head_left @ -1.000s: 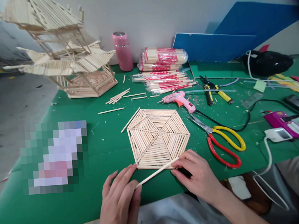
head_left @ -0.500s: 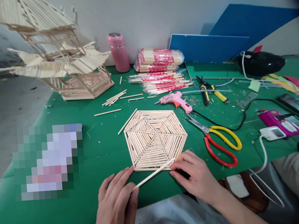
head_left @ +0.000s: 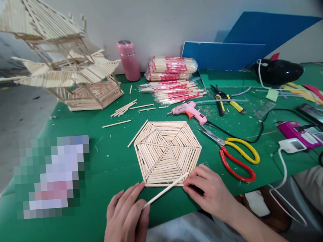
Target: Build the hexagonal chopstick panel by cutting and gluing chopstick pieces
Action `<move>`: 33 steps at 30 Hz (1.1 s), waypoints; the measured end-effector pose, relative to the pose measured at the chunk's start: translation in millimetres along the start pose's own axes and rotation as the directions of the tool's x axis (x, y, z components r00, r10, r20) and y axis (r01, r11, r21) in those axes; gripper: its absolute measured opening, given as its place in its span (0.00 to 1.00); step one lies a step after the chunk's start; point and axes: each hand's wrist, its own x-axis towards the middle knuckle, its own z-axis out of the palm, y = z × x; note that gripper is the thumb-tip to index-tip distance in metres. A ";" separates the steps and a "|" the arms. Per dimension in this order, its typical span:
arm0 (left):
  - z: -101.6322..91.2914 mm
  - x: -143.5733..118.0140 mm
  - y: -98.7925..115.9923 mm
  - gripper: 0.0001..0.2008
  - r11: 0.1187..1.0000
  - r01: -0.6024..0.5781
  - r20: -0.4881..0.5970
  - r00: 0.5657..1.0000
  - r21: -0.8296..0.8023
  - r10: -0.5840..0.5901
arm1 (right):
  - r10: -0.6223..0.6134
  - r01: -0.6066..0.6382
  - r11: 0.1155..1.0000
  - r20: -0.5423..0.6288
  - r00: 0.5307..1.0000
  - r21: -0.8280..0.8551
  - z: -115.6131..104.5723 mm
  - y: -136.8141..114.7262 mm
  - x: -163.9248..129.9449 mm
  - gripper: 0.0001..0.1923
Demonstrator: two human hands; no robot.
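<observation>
On the green table [head_left: 103, 165], at its far left corner, stands the biggest thing in sight, a tiered stick tower [head_left: 63, 65] with wide roof edges hanging out over the mat; I reckon a stray elbow or a tug on the cloth could snap those thin eaves. Closer in lies the flat hexagon panel [head_left: 167, 152] of glued sticks, and just beside its near edge the person holds one long stick [head_left: 166, 190] slantwise between both hands. The left hand [head_left: 126, 219] has its fingers mostly stretched, thumb and forefinger pinching the lower end. The right hand [head_left: 210, 191] is curled loosely, fingertips nipping the upper end, which touches the panel's rim. Pressed too hard, that slim stick might bow or crack, or nudge the panel askew. The red and yellow scissors [head_left: 235, 154] lie with blades apart near the right wrist, a snag risk, and the pink glue gun [head_left: 190, 109] lies behind the panel with its cord trailing right. As for containers: plastic wrappers [head_left: 171, 67] hold bundled chopsticks, and the pink flask [head_left: 128, 60] is capped, contents unseen.
</observation>
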 end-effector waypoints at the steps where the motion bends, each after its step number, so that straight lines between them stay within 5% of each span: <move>1: -0.9 0.8 0.1 0.06 1.000 0.002 -0.008 1.000 0.004 -0.002 | 0.002 -0.002 1.000 0.006 1.000 0.001 0.2 0.2 -0.4 0.05; 13: -13.0 47.9 7.1 0.05 0.995 -0.090 -0.104 0.990 0.045 0.094 | -0.017 0.016 1.000 0.025 1.000 0.026 0.7 2.5 -0.4 0.05; 21: 4.1 72.3 15.8 0.11 0.983 -0.169 0.123 0.980 0.067 0.160 | 0.006 -0.006 0.999 -0.015 1.000 0.045 0.1 2.3 -1.5 0.03; 27: 13.5 72.5 13.0 0.07 0.987 -0.159 0.234 0.959 -0.009 0.156 | 0.005 -0.003 0.999 -0.054 0.999 0.033 -1.6 3.7 -3.4 0.05; 33: 11.3 75.6 4.4 0.06 0.978 -0.166 0.394 0.896 -0.124 0.202 | 0.061 -0.063 0.998 -0.115 0.991 -0.005 -15.6 14.4 -17.1 0.04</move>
